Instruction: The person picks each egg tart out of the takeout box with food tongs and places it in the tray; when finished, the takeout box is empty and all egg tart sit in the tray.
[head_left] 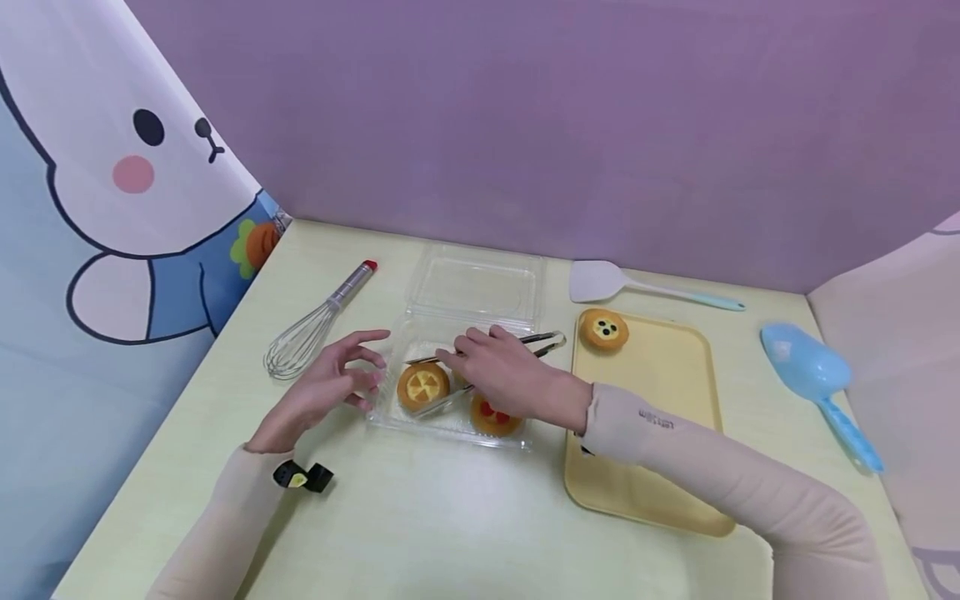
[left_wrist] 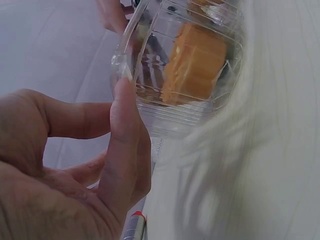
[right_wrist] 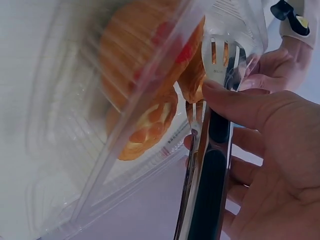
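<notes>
My right hand (head_left: 506,371) grips metal tongs (head_left: 557,340) with dark handle strips, over a clear plastic clamshell box (head_left: 442,431). The tong tips lie on either side of a round pastry (head_left: 423,387) with yellow wedges on top, in the box's front left. Beside it sits a red-topped pastry (head_left: 497,418), partly under the right wrist. Another pastry (right_wrist: 145,131) shows in the right wrist view; my hand mostly hides it from the head view. At the box's left edge is my left hand (head_left: 330,379), fingers loosely bent, fingertips against the rim in the left wrist view.
The box lid (head_left: 476,283) lies folded back. Right of the box, a yellow tray (head_left: 660,375) carries a pastry (head_left: 603,331) with dark dots, and my right forearm crosses it. Around these lie a whisk (head_left: 318,325), a spatula (head_left: 648,286) and a blue scoop (head_left: 813,375).
</notes>
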